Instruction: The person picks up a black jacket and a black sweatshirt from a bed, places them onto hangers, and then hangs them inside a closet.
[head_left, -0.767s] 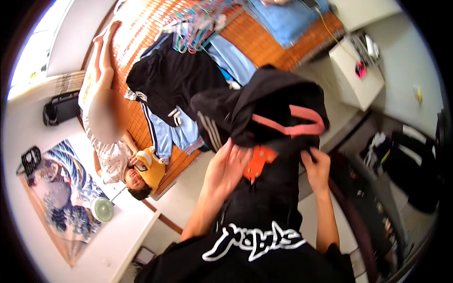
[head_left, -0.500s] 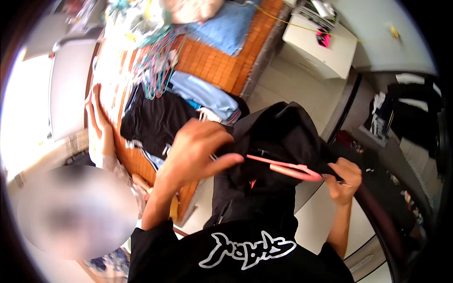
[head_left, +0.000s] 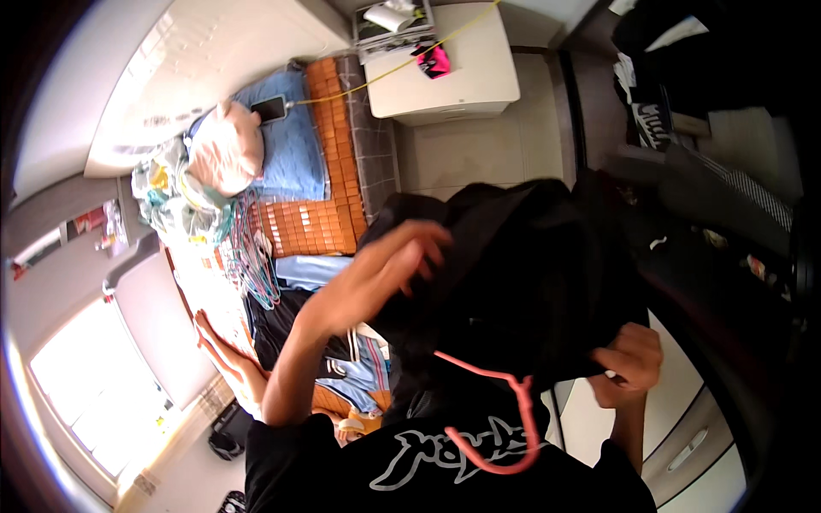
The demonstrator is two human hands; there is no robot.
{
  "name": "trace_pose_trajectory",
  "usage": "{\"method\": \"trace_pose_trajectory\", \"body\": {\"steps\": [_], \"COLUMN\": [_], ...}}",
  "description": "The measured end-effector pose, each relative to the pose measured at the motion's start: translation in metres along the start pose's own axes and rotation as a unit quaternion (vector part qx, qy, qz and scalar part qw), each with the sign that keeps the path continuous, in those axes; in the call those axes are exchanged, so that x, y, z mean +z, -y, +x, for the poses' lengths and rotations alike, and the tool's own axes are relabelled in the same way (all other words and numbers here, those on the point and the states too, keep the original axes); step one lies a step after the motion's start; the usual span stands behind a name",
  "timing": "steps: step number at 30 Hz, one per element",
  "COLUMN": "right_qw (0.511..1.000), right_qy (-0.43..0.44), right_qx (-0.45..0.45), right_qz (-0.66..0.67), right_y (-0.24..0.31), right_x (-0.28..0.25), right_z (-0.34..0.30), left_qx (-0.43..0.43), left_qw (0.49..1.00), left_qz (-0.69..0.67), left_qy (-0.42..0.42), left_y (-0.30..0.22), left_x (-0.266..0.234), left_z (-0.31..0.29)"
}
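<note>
A bulky black garment hangs in front of me, its folds spread wide. A pink clothes hanger sticks out from its near edge, the curved hook towards my chest and the rest hidden in the cloth. My right hand is closed on the garment's right edge. Over its upper left part is my left hand, slightly blurred, with loosely bent fingers apart and nothing seen in them. Whether those fingers touch the cloth is unclear.
Left of me is a bed with a brown tile mat, folded clothes, a bundle of hangers and a blue pillow. Another person's legs rest there. A white cabinet stands ahead; dark open shelving is at right.
The view has swung, so the bed and cabinet sit further left. The black garment is raised and spread wider. The pink hanger's hook has turned down towards me. My left hand's fingers have moved over the cloth.
</note>
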State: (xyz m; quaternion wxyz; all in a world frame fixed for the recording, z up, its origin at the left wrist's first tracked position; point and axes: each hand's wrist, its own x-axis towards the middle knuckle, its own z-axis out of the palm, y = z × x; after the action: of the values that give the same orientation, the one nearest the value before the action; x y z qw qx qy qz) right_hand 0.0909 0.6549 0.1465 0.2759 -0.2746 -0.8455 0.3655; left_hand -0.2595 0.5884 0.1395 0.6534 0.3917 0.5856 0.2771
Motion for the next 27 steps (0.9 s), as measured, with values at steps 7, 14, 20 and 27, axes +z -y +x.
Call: {"method": "trace_pose_trajectory", "body": {"steps": [7,14,20,27], "right_qw": [0.998,0.987,0.982,0.937], "right_qy": [-0.023,-0.077,-0.102,-0.136], "right_qx": [0.035,0.104,0.13,0.311], "right_qz": [-0.039,-0.092,-0.087,-0.079], "right_y": [0.008,0.002,-0.001,-0.006], "right_x": [0.019,0.009,0.013,0.04], "right_z": [-0.021,-0.047,-0.048,-0.07], "left_qx": [-0.249,0.25,0.14,0.377], "left_qw": [0.936,0.901,0.792,0.828], "left_qz": [0.157,0.326,0.577,0.323], "left_qy": [0.193,0.141,0.144,-0.261], "left_y": [0.019,-0.006,-0.013,-0.081], "left_x": [0.017,0.065,0.087,0.016], "left_z": [0.155,0.181,0.204,0.259]}}
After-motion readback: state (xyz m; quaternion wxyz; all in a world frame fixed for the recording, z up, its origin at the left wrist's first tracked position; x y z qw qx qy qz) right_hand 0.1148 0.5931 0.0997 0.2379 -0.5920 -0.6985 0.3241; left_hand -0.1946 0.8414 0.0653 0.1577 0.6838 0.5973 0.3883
